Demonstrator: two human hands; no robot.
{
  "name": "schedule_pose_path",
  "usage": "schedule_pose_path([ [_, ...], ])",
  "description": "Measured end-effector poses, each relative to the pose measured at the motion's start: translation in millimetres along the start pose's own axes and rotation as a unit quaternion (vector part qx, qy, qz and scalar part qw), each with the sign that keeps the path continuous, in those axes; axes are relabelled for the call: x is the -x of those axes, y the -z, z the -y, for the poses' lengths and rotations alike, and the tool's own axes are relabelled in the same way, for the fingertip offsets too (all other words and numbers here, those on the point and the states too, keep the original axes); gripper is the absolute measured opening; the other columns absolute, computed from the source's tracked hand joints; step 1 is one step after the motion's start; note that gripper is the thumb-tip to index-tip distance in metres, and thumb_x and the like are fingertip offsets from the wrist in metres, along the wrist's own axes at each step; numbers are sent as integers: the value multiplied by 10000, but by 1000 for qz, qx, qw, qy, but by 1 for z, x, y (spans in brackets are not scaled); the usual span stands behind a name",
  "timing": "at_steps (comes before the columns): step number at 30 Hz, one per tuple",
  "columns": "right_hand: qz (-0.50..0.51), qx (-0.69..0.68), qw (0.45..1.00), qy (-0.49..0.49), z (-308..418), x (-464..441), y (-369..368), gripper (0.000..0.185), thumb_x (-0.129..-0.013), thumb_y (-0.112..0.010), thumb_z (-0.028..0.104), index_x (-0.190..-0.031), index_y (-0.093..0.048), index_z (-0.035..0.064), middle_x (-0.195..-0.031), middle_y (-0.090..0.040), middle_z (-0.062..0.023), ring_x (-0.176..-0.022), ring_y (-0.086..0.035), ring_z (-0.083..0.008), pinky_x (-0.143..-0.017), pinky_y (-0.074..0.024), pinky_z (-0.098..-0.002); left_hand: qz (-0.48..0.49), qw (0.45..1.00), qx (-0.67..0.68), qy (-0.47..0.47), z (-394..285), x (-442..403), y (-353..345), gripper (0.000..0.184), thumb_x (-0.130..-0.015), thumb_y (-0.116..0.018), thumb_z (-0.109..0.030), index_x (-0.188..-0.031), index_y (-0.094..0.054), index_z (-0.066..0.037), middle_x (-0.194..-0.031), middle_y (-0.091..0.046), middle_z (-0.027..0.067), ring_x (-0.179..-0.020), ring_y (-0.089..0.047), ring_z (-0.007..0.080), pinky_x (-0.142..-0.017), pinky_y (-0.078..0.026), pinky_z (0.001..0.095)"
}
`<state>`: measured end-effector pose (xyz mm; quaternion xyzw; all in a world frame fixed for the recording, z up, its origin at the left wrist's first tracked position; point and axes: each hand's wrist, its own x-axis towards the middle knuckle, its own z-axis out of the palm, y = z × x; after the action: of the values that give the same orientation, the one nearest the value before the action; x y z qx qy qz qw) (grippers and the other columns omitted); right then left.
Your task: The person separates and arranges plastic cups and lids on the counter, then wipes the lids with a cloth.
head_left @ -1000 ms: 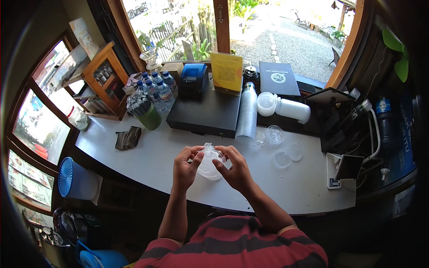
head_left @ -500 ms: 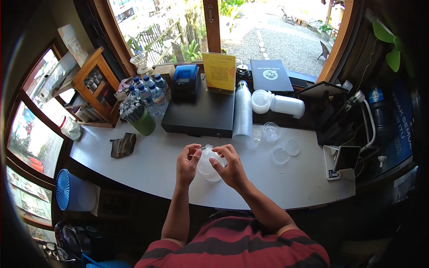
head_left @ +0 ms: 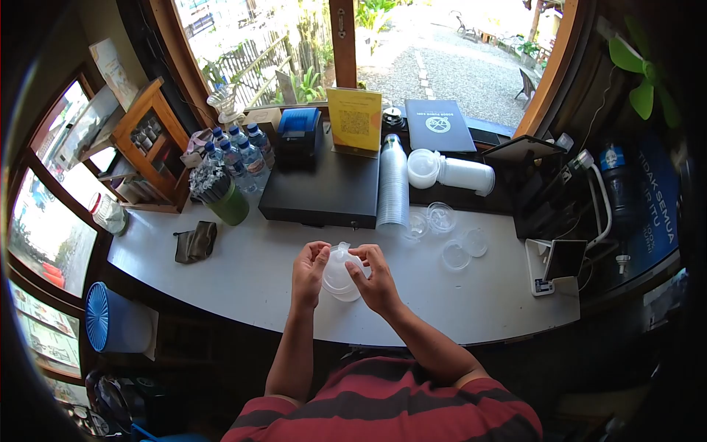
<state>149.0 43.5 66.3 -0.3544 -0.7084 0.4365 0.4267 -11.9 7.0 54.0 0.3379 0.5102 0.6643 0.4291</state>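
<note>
Near the front edge of the white counter, a translucent plastic lid [head_left: 338, 274] with a small raised tab sits on or over a clear round container [head_left: 347, 294]. My left hand [head_left: 310, 271] grips its left rim between thumb and fingers. On the opposite side, my right hand [head_left: 375, 278] holds the rim, thumb bent over the lid. Loose clear lids [head_left: 456, 255] lie to the right, with others [head_left: 441, 216] farther back. A long stack of clear cups [head_left: 393, 184] rests beside the black box. Whether the lid is fully seated cannot be seen.
A black box [head_left: 318, 190] stands behind my hands, carrying a yellow sign [head_left: 355, 121]. Water bottles [head_left: 252, 163], a green straw holder [head_left: 232, 206] and a dark pouch [head_left: 196, 242] are left. A white device [head_left: 540, 267] stands right, below stacked containers [head_left: 467, 175].
The view has shifted slightly, so the counter items appear farther left. Both hands stay on the lid, with small shifts of the fingers.
</note>
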Motion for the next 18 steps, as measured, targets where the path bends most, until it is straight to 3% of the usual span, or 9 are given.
schedule_pose_path([
  [2, 8, -58, 998, 0, -12, 0, 0, 358, -980, -642, 311, -1190, -589, 26, -1137, -572, -126, -1029, -568, -224, -899, -468, -349, -3, 999, 43, -13, 7, 0, 3, 348, -1030, -574, -372, -1152, -595, -47, -981, -600, 33, -884, -560, 96, -801, -460, 244],
  [5, -25, -116, 993, -23, -30, -6, 17, 437, -991, -629, 397, -1236, -565, 42, -1157, -587, -99, -1036, -567, -192, -893, -466, -335, -95, 991, 49, -74, 16, 5, 9, 457, -1035, -499, -501, -1176, -579, -74, -1025, -567, 21, -971, -535, 116, -877, -409, 275],
  [6, -64, -60, 996, -21, -38, -11, 29, 366, -985, -647, 330, -1203, -587, 43, -1146, -592, -104, -1050, -568, -197, -899, -464, -339, -133, 987, 58, -63, 13, 10, 8, 516, -1030, -444, -568, -1167, -581, -90, -1046, -556, 17, -1002, -516, 134, -897, -375, 297],
  [8, -155, 131, 978, 57, -71, -27, 62, 251, -890, -663, 113, -1128, -627, 42, -1140, -591, -145, -1095, -558, -285, -964, -441, -384, -179, 977, 68, -96, 9, 19, 8, 422, -1043, -466, -496, -1132, -560, -95, -1012, -548, 16, -964, -516, 128, -875, -384, 299],
  [9, -170, 227, 957, 60, -85, -32, 80, 293, -857, -664, 81, -1145, -628, 44, -1205, -565, -153, -1158, -514, -333, -1020, -409, -422, -198, 972, 67, -108, 10, 24, 11, 390, -1049, -467, -470, -1121, -551, -96, -1003, -544, 17, -955, -513, 127, -869, -387, 303],
  [11, -148, 362, 920, -3, -126, -37, 107, 340, -831, -685, 95, -1166, -637, 64, -1303, -509, -164, -1293, -432, -344, -1098, -337, -498, -223, 966, 49, -125, 8, 36, 10, 263, -1052, -480, -337, -1099, -536, -85, -980, -529, 20, -926, -505, 122, -848, -394, 290],
  [14, -26, 483, 871, 80, -160, -33, 119, 337, -827, -686, 106, -1163, -661, 106, -1370, -483, -138, -1375, -373, -327, -1161, -246, -578, -245, 957, 30, -150, 9, 47, 8, 147, -1030, -486, -191, -1081, -528, -60, -971, -517, 27, -902, -499, 116, -826, -404, 270],
  [17, 5, 470, 880, 62, -181, -33, 121, 281, -838, -691, 135, -1119, -689, 134, -1397, -475, -116, -1413, -337, -327, -1191, -167, -618, -262, 950, 19, -167, 11, 53, 2, 121, -1016, -484, -151, -1068, -530, -52, -961, -519, 34, -887, -500, 116, -821, -414, 277],
  [18, -17, 451, 890, 66, -168, -33, 125, 205, -867, -686, 142, -1070, -701, 124, -1323, -548, -93, -1380, -390, -308, -1191, -164, -626, -268, 948, 12, -173, 9, 55, -1, 114, -1011, -484, -141, -1062, -531, -50, -957, -521, 36, -883, -500, 118, -820, -416, 279],
])
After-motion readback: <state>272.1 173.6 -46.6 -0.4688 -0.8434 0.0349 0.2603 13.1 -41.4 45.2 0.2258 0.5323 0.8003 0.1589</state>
